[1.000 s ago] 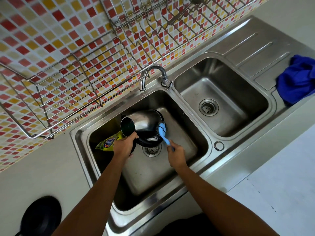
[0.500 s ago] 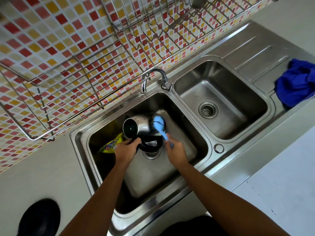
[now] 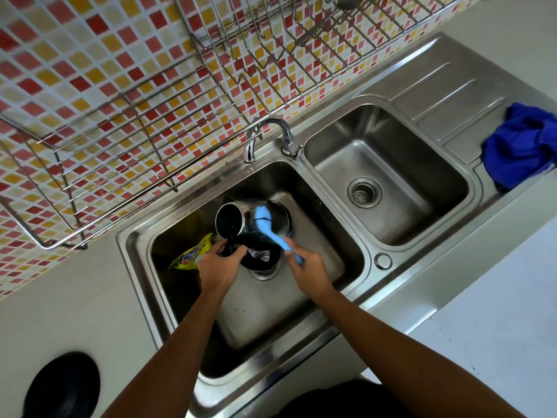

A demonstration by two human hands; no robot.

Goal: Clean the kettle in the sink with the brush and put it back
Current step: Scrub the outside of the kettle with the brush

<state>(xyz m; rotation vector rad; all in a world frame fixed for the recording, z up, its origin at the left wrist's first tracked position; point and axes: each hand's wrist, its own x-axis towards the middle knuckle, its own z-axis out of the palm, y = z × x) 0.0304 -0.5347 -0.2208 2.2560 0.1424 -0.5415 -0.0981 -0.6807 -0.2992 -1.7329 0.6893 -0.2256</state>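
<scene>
A steel kettle (image 3: 241, 220) lies on its side in the left sink basin (image 3: 319, 236), its open mouth turned to the left and its black handle toward me. My left hand (image 3: 218, 265) grips that black handle. My right hand (image 3: 310, 271) holds the handle of a light blue brush (image 3: 266, 223), whose head presses on the kettle's steel side. The kettle's underside is hidden.
A yellow packet (image 3: 193, 251) lies in the basin left of the kettle. The tap (image 3: 271, 134) stands behind the basin. The right basin (image 3: 388, 173) holds only its drain. A blue cloth (image 3: 521, 146) sits on the drainboard. Wire racks (image 3: 126, 122) hang above; a black round base (image 3: 61, 387) sits bottom left.
The brush head has slid leftward and up across the kettle's side. The kettle has turned a little in my left hand.
</scene>
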